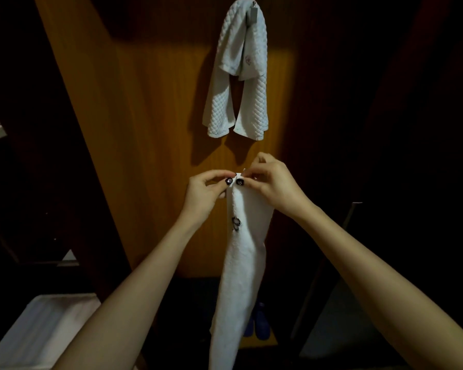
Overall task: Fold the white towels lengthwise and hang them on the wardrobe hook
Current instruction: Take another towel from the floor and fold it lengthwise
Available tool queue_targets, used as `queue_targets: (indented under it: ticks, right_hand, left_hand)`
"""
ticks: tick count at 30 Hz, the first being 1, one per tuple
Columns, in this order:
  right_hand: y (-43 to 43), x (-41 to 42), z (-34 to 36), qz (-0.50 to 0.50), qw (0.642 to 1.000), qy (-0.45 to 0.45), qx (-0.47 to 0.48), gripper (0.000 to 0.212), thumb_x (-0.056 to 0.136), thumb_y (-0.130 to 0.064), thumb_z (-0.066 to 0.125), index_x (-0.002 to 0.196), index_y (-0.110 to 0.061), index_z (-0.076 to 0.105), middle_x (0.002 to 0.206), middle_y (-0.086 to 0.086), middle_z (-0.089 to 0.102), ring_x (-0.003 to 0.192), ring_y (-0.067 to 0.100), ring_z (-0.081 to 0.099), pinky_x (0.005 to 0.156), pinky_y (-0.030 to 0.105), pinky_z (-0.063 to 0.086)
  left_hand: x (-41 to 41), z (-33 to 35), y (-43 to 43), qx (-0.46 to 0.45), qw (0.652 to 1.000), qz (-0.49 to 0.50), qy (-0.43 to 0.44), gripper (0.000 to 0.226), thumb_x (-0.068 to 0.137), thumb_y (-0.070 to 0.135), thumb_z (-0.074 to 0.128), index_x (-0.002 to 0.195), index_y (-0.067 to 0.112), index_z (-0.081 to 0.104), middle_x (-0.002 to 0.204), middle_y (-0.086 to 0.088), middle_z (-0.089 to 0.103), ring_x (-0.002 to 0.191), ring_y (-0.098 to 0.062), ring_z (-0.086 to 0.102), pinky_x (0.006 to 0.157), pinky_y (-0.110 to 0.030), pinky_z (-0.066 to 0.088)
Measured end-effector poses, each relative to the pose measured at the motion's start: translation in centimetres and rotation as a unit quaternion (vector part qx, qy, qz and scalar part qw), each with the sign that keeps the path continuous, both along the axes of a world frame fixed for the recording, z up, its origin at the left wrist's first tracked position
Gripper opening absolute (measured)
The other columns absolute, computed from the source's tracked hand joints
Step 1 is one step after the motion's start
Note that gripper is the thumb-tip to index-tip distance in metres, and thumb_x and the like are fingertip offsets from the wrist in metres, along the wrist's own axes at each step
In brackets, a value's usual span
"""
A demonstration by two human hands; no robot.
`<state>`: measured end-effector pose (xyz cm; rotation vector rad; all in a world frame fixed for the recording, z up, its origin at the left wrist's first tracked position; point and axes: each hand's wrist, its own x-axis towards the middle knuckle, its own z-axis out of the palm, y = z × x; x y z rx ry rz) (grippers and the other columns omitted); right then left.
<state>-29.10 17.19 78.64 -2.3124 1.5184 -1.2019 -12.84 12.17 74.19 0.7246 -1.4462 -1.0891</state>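
The hook (253,12), far up on the wooden wardrobe panel (150,156), is wrapped over by the hanging towels (235,76), so the way onto it runs across their bulk. Between their lower ends and the left hand (202,194) and right hand (274,184), which pinch the top of the held towel (242,263), lies a band of bare wood, and the panel left of the hanging towels is open too. Near at the left a white box (38,329) fills the low corner, and at the right a dark surface (380,156) closes that side.
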Motion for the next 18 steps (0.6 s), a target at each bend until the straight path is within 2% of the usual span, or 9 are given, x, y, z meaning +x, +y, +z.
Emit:
queue_targets:
  ticks: [3, 5, 8, 12, 15, 18]
  right_hand:
    - [-0.5, 0.2, 0.3, -0.017, 1.000, 0.019, -0.007, 0.015, 0.086, -0.023, 0.073, 0.090, -0.008, 0.074, 0.100, 0.004, 0.054, 0.101, 0.024, 0.051, 0.089, 0.038, 0.043]
    - [-0.7, 0.3, 0.4, -0.017, 1.000, 0.012, -0.006, 0.015, 0.085, -0.023, 0.074, 0.089, -0.008, 0.074, 0.101, 0.002, 0.056, 0.102, 0.023, 0.053, 0.090, 0.039, 0.044]
    - [-1.0, 0.5, 0.5, -0.010, 1.000, 0.001, -0.004, 0.012, 0.085, -0.020, 0.074, 0.088, -0.009, 0.073, 0.096, 0.000, 0.058, 0.085, 0.012, 0.055, 0.077, 0.026, 0.043]
    - [-1.3, 0.4, 0.8, 0.004, 1.000, -0.004, 0.012, 0.010, 0.086, -0.020, 0.073, 0.086, -0.009, 0.072, 0.082, -0.008, 0.058, 0.072, 0.005, 0.053, 0.066, 0.015, 0.038]
    - [-1.4, 0.4, 0.9, 0.022, 1.000, -0.008, 0.017, 0.009, 0.087, -0.019, 0.072, 0.082, -0.012, 0.070, 0.075, -0.013, 0.056, 0.069, 0.000, 0.051, 0.065, 0.014, 0.037]
    - [-1.7, 0.2, 1.2, 0.026, 0.999, -0.014, 0.018, 0.008, 0.088, -0.018, 0.071, 0.081, -0.016, 0.068, 0.069, -0.013, 0.057, 0.063, -0.003, 0.049, 0.061, 0.015, 0.035]
  left_hand:
    - [0.2, 0.2, 0.4, 0.024, 0.998, -0.042, 0.046, 0.022, 0.087, 0.003, 0.066, 0.087, 0.023, 0.074, 0.081, 0.004, 0.075, 0.078, -0.008, 0.070, 0.065, -0.016, 0.054]
    - [0.3, 0.3, 0.4, 0.031, 0.997, -0.047, 0.056, 0.021, 0.087, 0.002, 0.065, 0.095, 0.021, 0.071, 0.078, 0.006, 0.072, 0.076, -0.006, 0.068, 0.064, -0.017, 0.054]
    - [0.5, 0.4, 0.4, 0.049, 0.995, -0.049, 0.077, 0.020, 0.087, 0.001, 0.064, 0.099, 0.017, 0.061, 0.071, 0.007, 0.068, 0.068, -0.003, 0.065, 0.056, -0.014, 0.050]
    - [0.6, 0.6, 0.3, 0.092, 0.989, -0.061, 0.096, 0.011, 0.087, -0.001, 0.063, 0.088, 0.010, 0.062, 0.067, 0.004, 0.070, 0.063, -0.002, 0.066, 0.053, -0.012, 0.050]
    - [0.7, 0.8, 0.1, 0.088, 0.990, -0.063, 0.092, 0.011, 0.086, 0.000, 0.065, 0.083, 0.010, 0.066, 0.068, 0.001, 0.071, 0.064, -0.004, 0.067, 0.054, -0.013, 0.051]
    - [0.7, 1.1, 0.0, 0.078, 0.988, -0.085, 0.102, 0.011, 0.086, 0.000, 0.064, 0.087, 0.010, 0.068, 0.075, 0.000, 0.073, 0.070, -0.006, 0.068, 0.059, -0.014, 0.053]
